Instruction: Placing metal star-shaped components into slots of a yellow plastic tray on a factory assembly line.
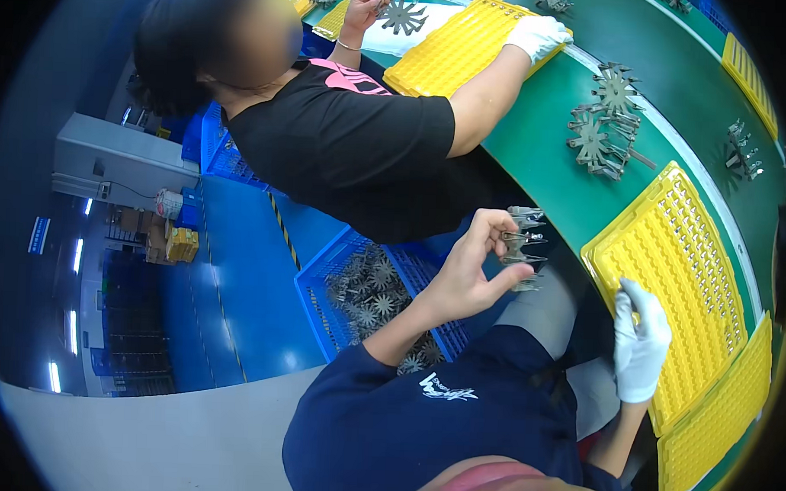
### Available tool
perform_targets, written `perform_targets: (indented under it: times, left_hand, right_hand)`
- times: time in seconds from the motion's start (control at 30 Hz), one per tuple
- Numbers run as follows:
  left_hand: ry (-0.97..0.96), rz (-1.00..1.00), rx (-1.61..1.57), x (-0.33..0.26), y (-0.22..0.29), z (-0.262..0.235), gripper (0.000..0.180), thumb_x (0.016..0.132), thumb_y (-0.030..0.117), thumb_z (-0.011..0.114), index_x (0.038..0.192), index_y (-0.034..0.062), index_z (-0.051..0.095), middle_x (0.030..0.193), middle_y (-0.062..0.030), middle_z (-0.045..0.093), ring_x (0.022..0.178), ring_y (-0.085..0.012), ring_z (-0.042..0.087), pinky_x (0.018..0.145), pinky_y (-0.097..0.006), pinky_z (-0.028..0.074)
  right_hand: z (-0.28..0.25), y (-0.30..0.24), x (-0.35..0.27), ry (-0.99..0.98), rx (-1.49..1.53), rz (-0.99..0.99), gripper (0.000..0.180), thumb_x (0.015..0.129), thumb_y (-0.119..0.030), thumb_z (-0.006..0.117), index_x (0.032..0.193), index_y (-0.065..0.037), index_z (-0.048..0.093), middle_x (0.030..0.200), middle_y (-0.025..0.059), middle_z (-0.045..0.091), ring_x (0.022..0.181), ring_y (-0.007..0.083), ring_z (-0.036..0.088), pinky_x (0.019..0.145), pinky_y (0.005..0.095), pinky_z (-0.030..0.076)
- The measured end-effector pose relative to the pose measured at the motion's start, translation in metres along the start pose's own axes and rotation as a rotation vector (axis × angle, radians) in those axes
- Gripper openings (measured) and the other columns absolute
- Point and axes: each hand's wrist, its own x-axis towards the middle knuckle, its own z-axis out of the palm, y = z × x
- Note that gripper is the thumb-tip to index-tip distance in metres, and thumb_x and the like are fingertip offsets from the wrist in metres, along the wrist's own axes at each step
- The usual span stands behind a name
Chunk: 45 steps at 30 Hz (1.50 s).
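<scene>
My bare left hand (470, 270) is raised over my lap, its fingers and thumb closed on a grey metal fixture (525, 237) with several clips fanning out. The fixture is seen edge-on and my fingers partly cover it. My right hand (640, 345), in a white glove, is at the near-left edge of a yellow ridged tray (639, 263). Its fingers are bent together; whatever they pinch is too small to make out. Rows of small shiny metal parts (700, 243) lie in the tray's far side.
A green conveyor (535, 151) curves past, bearing star-shaped clip fixtures (592, 142) and another yellow tray (734, 396). A blue crate (314, 286) of similar fixtures stands at my left. Beside me a co-worker in a black shirt (353, 149) leans over a yellow tray (456, 44).
</scene>
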Motion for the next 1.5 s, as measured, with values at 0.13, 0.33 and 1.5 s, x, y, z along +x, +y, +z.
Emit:
perform_targets:
  times: [0.13,0.33,1.5]
  left_hand:
    - [-0.031,0.145,0.254,0.002,0.004,-0.009,0.034,0.082,0.001,0.076,0.109,0.0031,0.055,0.099,-0.0072,0.051,0.081,-0.0152,0.049,0.074,-0.028,0.045]
    - [0.103,0.335,0.661,0.014,0.016,-0.01,0.015,0.081,0.006,0.077,0.095,0.0023,0.071,0.105,-0.0151,0.065,0.095,-0.0298,0.067,0.082,-0.037,0.052]
    - [0.287,0.108,0.202,0.009,0.017,-0.027,0.016,0.091,-0.004,0.068,0.107,-0.0073,0.067,0.083,-0.0072,0.07,0.069,-0.0092,0.067,0.062,-0.022,0.055]
  right_hand:
    - [-0.017,0.018,-0.018,0.036,-0.041,0.112,0.016,0.095,-0.005,0.067,0.11,-0.002,0.07,0.096,0.0161,0.071,0.089,0.0278,0.069,0.083,0.0355,0.053]
    - [-0.037,0.028,-0.032,0.082,-0.134,0.176,0.02,0.095,-0.005,0.067,0.114,-0.002,0.069,0.098,0.0158,0.071,0.089,0.027,0.07,0.084,0.0358,0.053]
    - [-0.141,0.173,0.023,-0.322,-0.828,-0.379,0.027,0.077,0.002,0.068,0.101,-0.01,0.067,0.099,0.0098,0.067,0.091,0.0318,0.063,0.078,0.0414,0.052]
